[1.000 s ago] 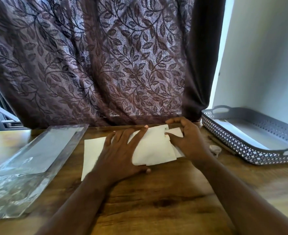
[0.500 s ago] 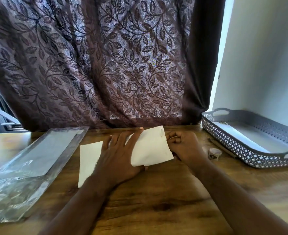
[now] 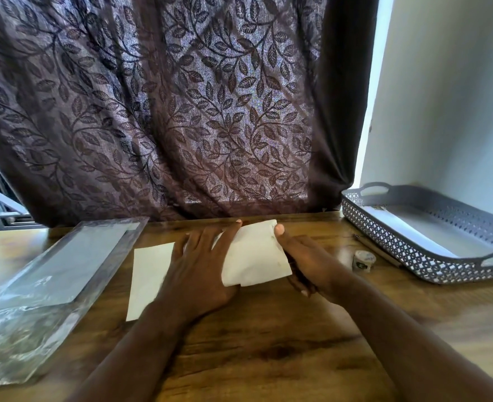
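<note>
The folded paper [image 3: 254, 256] lies on the counter [image 3: 268, 349]. The left hand [image 3: 198, 268] presses it flat with straight fingers [image 3: 229, 232], as before. The right hand [image 3: 309, 262], which earlier pinched the right edge, now lies along that edge, thumb at the far corner. Whether its fingers grip, I cannot tell.

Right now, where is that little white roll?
In the head view, the small white roll stands on the wooden table, between the right hand and the grey tray.
</note>
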`<state>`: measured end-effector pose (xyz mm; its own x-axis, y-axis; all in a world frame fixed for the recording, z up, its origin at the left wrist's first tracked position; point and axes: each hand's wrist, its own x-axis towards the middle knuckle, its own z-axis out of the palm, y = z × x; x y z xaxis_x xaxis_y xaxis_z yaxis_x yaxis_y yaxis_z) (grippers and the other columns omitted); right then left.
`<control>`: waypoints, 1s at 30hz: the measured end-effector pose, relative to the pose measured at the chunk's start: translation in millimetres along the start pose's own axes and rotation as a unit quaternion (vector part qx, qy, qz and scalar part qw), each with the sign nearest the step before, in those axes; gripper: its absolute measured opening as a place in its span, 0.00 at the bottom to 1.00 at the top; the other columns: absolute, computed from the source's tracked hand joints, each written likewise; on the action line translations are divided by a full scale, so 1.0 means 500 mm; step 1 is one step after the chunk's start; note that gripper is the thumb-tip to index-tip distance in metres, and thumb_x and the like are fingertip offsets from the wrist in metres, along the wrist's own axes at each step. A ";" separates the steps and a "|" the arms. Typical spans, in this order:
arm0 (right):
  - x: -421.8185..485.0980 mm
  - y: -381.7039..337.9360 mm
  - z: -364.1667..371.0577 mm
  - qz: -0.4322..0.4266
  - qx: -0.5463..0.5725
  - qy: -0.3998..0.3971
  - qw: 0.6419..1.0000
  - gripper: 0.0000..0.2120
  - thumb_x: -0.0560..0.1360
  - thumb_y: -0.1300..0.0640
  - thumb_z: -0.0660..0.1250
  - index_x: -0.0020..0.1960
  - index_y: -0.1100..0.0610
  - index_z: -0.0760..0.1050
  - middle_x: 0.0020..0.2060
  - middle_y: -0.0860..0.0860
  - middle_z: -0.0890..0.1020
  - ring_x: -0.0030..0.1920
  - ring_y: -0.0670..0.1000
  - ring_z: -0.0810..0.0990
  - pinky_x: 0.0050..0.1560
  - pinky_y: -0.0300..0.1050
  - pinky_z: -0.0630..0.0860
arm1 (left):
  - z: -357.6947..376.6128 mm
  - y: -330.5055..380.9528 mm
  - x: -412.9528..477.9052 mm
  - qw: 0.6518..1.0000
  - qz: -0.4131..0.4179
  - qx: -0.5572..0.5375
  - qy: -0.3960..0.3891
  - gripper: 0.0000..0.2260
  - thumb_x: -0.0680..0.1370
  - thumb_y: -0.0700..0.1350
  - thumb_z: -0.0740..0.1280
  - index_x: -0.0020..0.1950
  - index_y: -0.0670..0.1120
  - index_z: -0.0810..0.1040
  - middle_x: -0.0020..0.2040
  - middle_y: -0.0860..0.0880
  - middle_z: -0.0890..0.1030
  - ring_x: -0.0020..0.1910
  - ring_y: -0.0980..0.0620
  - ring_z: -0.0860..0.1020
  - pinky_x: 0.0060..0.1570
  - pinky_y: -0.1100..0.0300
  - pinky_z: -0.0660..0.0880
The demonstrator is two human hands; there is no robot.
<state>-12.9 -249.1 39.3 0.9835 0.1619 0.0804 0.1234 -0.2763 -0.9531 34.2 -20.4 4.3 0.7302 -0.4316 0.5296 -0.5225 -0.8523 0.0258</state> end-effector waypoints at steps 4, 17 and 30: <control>0.002 -0.002 -0.011 -0.017 0.023 0.003 1.000 0.34 0.81 0.33 0.47 0.57 0.58 0.82 0.42 0.54 0.88 0.18 0.48 0.64 0.19 0.36 0.59 | -0.002 -0.001 0.001 1.000 -0.004 0.003 -0.005 0.46 0.66 0.69 0.65 0.80 0.58 0.50 0.74 0.50 0.65 0.73 0.44 0.64 0.73 0.39 0.61; 0.021 0.013 -0.031 -0.054 -0.024 0.238 0.970 0.06 0.80 0.62 0.66 0.47 0.59 0.82 0.34 0.53 0.86 0.24 0.51 0.78 0.23 0.39 0.70 | -0.003 0.004 0.003 1.000 0.004 -0.007 -0.019 0.51 0.66 0.70 0.66 0.79 0.59 0.39 0.78 0.50 0.60 0.76 0.45 0.60 0.75 0.39 0.55; 0.052 0.047 -0.021 -0.022 -0.315 0.216 0.924 0.03 0.74 0.61 0.69 0.46 0.55 0.80 0.38 0.48 0.83 0.41 0.51 0.81 0.32 0.40 0.68 | 0.000 0.056 -0.006 0.996 0.080 0.033 -0.033 0.51 0.65 0.68 0.66 0.81 0.59 0.42 0.73 0.51 0.64 0.73 0.47 0.63 0.75 0.41 0.56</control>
<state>16.8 -261.4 22.0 0.9202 -0.1694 0.3530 0.0828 -0.7969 -0.5984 17.3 -42.9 3.5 0.6681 -0.5809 0.4649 -0.6062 -0.7873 -0.1125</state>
